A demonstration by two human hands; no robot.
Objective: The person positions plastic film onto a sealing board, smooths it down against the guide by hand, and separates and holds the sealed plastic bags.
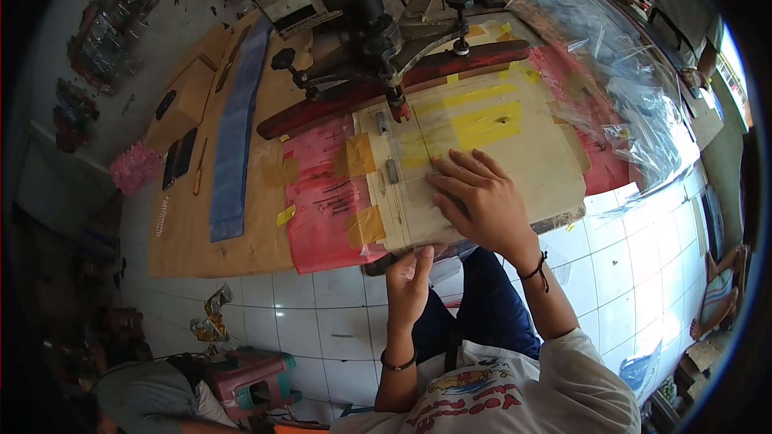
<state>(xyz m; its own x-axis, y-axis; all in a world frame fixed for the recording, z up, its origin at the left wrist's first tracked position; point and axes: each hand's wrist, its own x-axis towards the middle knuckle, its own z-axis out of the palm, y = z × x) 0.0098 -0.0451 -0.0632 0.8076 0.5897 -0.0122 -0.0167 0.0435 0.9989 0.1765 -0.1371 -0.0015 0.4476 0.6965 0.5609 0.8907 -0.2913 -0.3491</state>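
My right hand (481,197) lies palm down, fingers spread, on a clear plastic sheet (418,207) that covers the beige board (539,157). At the board's near edge, my left hand (410,288) is closed, thumb against fingers, and seems to pinch the edge of the sheet. Its fingertips are partly hidden. Yellow tape strips (486,116) and small metal pieces (392,170) sit on the board beyond my hands. Above it hangs a dark metal press head (378,40) with a red tip and a long dark-red bar (474,63).
Red taped sheeting (326,201) adjoins the board on the left. A blue strip (235,137), a screwdriver (200,167) and a phone (184,153) lie further left. Crumpled clear plastic (643,96) heaps up at right. A stool (249,382) and other people are nearby.
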